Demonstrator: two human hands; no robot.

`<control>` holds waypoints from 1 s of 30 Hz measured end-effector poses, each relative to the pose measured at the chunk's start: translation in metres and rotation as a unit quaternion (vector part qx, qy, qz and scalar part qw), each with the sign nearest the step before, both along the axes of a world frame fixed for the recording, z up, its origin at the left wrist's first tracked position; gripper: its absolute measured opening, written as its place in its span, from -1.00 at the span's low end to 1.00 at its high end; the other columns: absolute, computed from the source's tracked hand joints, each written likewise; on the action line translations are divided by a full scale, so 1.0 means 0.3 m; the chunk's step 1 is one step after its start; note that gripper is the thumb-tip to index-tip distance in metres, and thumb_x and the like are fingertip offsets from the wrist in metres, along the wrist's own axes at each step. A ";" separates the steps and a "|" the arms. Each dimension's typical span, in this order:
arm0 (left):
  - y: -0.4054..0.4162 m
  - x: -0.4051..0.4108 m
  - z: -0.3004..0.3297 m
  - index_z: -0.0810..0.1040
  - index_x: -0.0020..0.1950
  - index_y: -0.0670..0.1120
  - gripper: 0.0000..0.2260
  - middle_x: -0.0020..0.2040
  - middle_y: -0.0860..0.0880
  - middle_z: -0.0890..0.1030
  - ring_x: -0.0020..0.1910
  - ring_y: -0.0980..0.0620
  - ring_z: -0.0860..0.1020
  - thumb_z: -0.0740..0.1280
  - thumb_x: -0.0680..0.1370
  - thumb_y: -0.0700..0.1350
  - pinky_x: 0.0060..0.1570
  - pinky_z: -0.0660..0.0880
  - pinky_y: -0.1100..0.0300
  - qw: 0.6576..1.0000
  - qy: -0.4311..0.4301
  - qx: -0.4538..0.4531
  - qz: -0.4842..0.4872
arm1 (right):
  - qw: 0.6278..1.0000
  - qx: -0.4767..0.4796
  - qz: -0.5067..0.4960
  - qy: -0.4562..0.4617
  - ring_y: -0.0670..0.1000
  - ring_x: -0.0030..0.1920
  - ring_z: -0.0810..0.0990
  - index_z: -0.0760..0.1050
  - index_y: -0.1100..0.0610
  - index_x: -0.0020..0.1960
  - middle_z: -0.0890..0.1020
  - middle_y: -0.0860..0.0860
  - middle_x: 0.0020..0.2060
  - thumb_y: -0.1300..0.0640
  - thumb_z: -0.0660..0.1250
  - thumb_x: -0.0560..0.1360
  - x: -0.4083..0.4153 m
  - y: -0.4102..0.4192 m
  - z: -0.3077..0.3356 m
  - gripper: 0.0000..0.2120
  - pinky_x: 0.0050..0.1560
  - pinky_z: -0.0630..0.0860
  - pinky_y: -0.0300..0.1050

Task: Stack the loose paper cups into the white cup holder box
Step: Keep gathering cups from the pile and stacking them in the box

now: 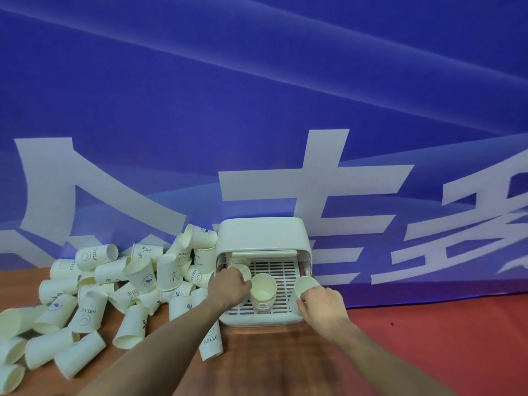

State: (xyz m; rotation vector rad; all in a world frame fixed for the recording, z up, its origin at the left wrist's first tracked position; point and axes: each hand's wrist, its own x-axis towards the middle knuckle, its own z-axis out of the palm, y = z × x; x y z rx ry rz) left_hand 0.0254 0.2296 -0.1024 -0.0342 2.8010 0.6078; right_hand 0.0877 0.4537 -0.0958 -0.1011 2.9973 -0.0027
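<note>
The white cup holder box [263,234] stands against the blue banner, its front open over a slotted tray [281,271]. A stack of nested paper cups [263,294] stands upright on the tray. My left hand [230,287] grips the stack's left side, partly covering another cup [243,271] behind it. My right hand [321,305] holds a single paper cup [305,285] at the tray's right edge, mouth tilted up. A big pile of loose paper cups [120,284] lies left of the box.
One loose cup printed HELLO [211,342] lies under my left forearm in front of the box. The wooden table [271,355] meets a red surface [443,332] on the right. The blue banner [257,110] forms a wall behind everything.
</note>
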 end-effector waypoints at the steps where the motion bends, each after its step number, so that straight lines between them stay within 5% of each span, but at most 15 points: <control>1: -0.002 0.000 -0.001 0.50 -0.38 -0.08 -0.71 -0.39 0.00 0.55 -0.22 -0.07 0.61 0.28 0.46 0.06 -0.18 0.50 0.14 1.000 -0.001 -0.001 -0.001 | 1.000 -0.001 -0.001 0.000 0.11 -0.10 0.62 0.62 0.07 -0.07 0.66 0.03 -0.13 -0.03 0.11 0.60 -0.001 0.001 0.001 -0.66 -0.20 0.39 -0.07; 6: -0.032 0.011 -0.003 0.46 -0.42 -0.10 -0.71 -0.41 -0.03 0.54 -0.29 -0.07 0.58 0.28 0.45 0.02 -0.34 0.41 0.18 1.000 0.002 -0.002 0.005 | 0.999 -0.017 0.013 0.028 0.12 -0.11 0.62 0.61 0.07 -0.10 0.66 0.04 -0.15 -0.03 0.11 0.61 -0.003 -0.020 0.026 -0.66 -0.23 0.35 -0.10; 11: -0.087 0.037 0.013 0.63 -0.23 -0.12 -0.73 -0.26 -0.03 0.65 -0.21 -0.03 0.60 0.28 0.46 0.05 -0.25 0.49 0.17 1.000 0.008 -0.014 0.011 | 0.996 -0.018 0.055 0.066 0.17 -0.13 0.60 0.60 0.10 -0.12 0.64 0.07 -0.18 0.01 0.09 0.63 -0.006 -0.071 0.093 -0.64 -0.24 0.30 -0.09; 15: -0.135 0.077 0.017 0.50 -0.37 -0.09 -0.74 -0.37 0.02 0.57 -0.25 -0.03 0.59 0.28 0.44 0.04 -0.30 0.45 0.18 1.000 0.012 -0.012 0.022 | 0.992 -0.012 0.095 0.087 0.18 -0.14 0.62 0.60 0.09 -0.12 0.63 0.05 -0.21 -0.03 0.09 0.63 -0.015 -0.132 0.122 -0.63 -0.26 0.33 -0.09; 23: -0.269 0.131 -0.012 0.58 -0.27 -0.10 -0.75 -0.29 0.00 0.61 -0.25 0.02 0.57 0.26 0.45 0.04 -0.31 0.42 0.20 0.998 -0.018 -0.043 0.036 | 0.986 0.044 0.148 0.064 0.16 -0.05 0.63 0.61 0.10 0.00 0.64 0.05 -0.09 0.03 0.09 0.65 -0.042 -0.240 0.099 -0.67 -0.24 0.31 -0.09; 30: -0.346 0.101 -0.033 0.50 -0.40 -0.09 -0.72 -0.38 0.02 0.57 -0.28 0.00 0.58 0.26 0.45 0.04 -0.30 0.46 0.18 0.997 -0.023 -0.057 0.047 | 0.991 0.068 0.117 0.020 0.14 0.02 0.62 0.60 0.10 0.03 0.65 0.05 -0.03 0.08 0.16 0.61 -0.096 -0.261 0.022 -0.76 -0.20 0.33 -0.10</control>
